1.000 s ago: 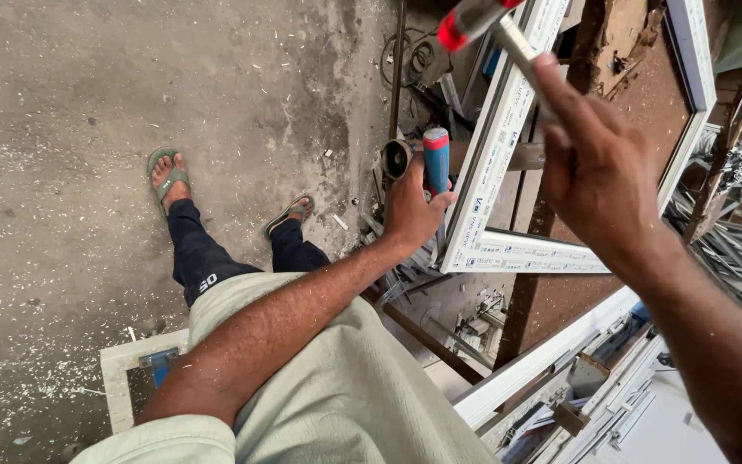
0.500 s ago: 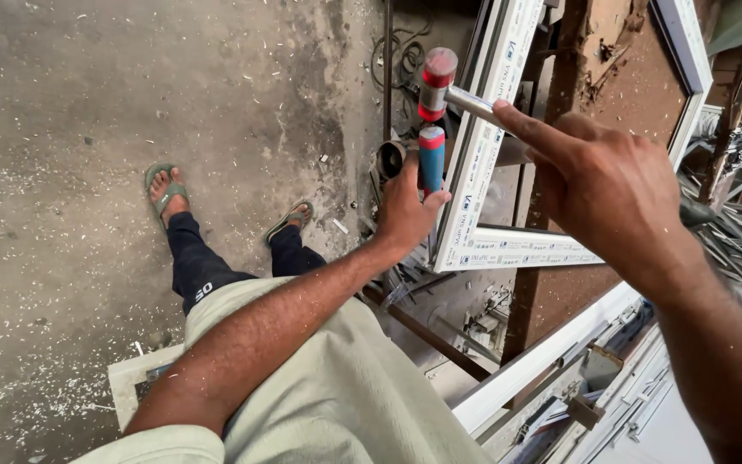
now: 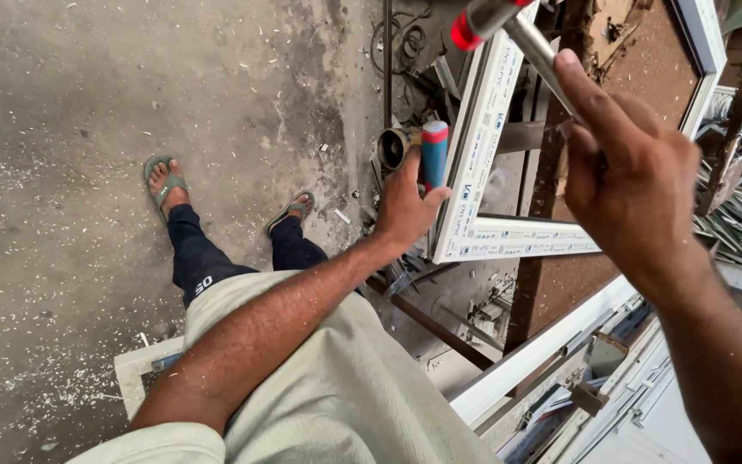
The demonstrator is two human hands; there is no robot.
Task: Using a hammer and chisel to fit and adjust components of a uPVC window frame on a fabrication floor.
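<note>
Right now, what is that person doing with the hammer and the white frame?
A person stands on a dusty concrete floor beside a white plastic window frame. The left hand holds a blue-and-red handled tool upright against the frame's edge. The right hand grips the metal shaft of a red-tipped hammer, raised above the tool. The hammer head is not touching the tool at this moment.

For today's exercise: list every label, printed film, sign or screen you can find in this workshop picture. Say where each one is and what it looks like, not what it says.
Printed film on the upright bar of the white window frame, beside the left hand: long white strip with small blue and dark marks.
Printed film on the frame's lower bar, below the right hand: the same white strip with blue marks.
No signs or screens show.
</note>
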